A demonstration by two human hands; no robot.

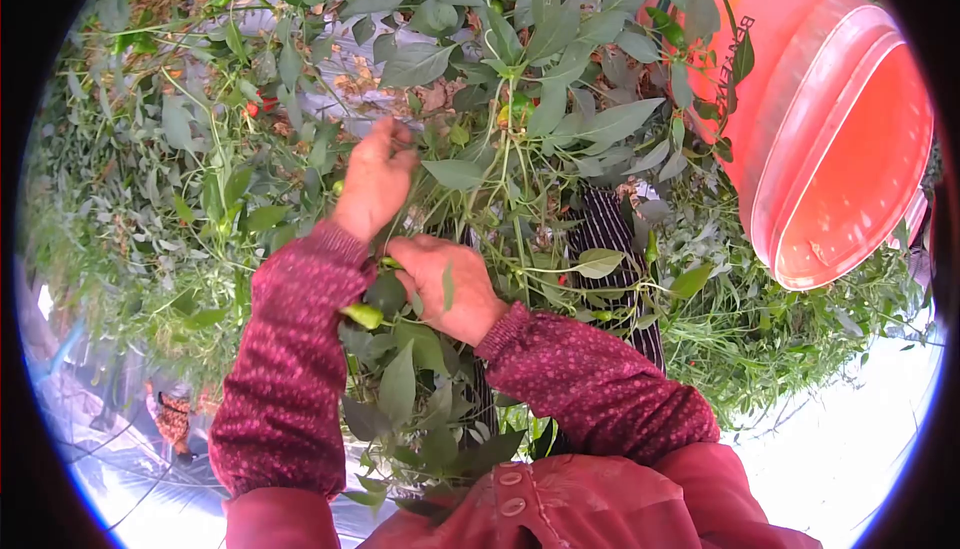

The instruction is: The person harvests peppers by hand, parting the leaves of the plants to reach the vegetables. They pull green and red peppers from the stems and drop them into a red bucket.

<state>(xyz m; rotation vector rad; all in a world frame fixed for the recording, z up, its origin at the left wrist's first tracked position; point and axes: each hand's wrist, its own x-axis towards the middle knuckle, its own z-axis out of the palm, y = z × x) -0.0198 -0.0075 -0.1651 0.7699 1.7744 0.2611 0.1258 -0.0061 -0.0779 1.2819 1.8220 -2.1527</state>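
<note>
My left hand [378, 184] reaches into the pepper plant [520, 169] with its fingers curled. A small green tip [338, 188] shows at its outer edge, and what lies inside the palm is hidden. Below it, my right hand [447, 287] is closed, with a bit of a green pepper [391, 262] showing at its fingertips. A pale green chili pepper [363, 316] sticks out beside my left sleeve, among leaves just left of the right hand. Higher up, a yellow-green pepper [517, 109] hangs among the stems.
A large red plastic bucket [765, 79] lies tilted at the upper right, its mouth facing lower right. Dense pepper foliage [140, 189] surrounds the hands, with red peppers [262, 106] at left. Striped dark cloth [605, 249] shows behind the stems. A person [172, 419] is at lower left.
</note>
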